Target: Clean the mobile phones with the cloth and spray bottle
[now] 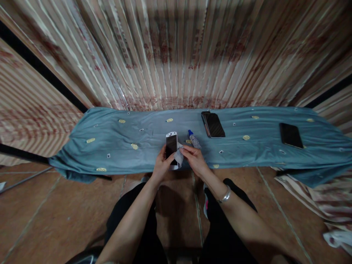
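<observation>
A white smartphone [171,143] with a dark screen is in my left hand [162,161], which grips it by its left side and lower part, the thumb over the front. My right hand [194,158] pinches a pale grey cloth [179,157] that lies against the phone's lower right side. Just beyond my right hand a small bottle with a blue cap [193,138] rests on the blue-green cloth cover [151,135]; its near end is close to my fingers.
Stacked dark phones [214,124] lie right of centre on the covered table. Farther right is another dark phone or small tablet [291,135]. Striped curtains [170,55] hang behind and at the sides. Black poles [41,66] frame the space. Brown tiles [170,209] form the floor.
</observation>
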A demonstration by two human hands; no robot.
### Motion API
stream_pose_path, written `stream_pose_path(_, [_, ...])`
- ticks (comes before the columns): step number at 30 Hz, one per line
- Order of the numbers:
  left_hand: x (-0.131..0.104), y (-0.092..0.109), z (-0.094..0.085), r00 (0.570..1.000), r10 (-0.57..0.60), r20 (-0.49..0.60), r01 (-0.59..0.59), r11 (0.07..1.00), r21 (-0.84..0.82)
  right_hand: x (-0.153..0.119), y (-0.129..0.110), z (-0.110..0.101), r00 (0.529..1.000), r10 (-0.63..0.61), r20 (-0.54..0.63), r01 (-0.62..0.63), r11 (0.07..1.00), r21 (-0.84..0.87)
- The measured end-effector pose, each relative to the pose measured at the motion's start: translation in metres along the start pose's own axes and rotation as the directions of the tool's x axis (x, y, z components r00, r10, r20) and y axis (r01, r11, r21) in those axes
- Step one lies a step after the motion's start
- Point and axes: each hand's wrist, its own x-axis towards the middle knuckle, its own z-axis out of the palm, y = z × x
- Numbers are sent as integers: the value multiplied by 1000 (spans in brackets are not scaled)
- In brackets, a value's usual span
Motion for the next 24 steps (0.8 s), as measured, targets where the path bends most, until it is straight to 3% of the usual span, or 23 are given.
stream_pose_path(3, [-2, -1, 4, 999, -42, -9, 42, 999, -8, -1, -1, 0, 999, -32, 19, 33, 996, -79])
stream_pose_path(7, [-4, -5, 8, 992, -127, -10, 126, 988, -84, -3, -4, -1, 980, -186, 68, 197, 952, -233])
stream_pose_path(11, [-3, -10, 8, 980, -197, 20, 197, 965, -174, -13, -4, 5, 946, -307, 101, 320, 856, -406])
stream_pose_path(16, [-3, -12, 9, 970, -240, 21, 236, 925, -298, -33, 4, 20, 872, -400, 283, 490, 686, -539])
stream_pose_path(20, [-6, -11, 11, 967, -253, 35, 249, 903, -349, -33, 9, 22, 848, -400, 348, 531, 639, -557])
stream_pose_path(24, [-11, -14, 12, 968, -235, 85, 249, 927, -282, -22, 4, 14, 854, -404, 326, 519, 628, -580])
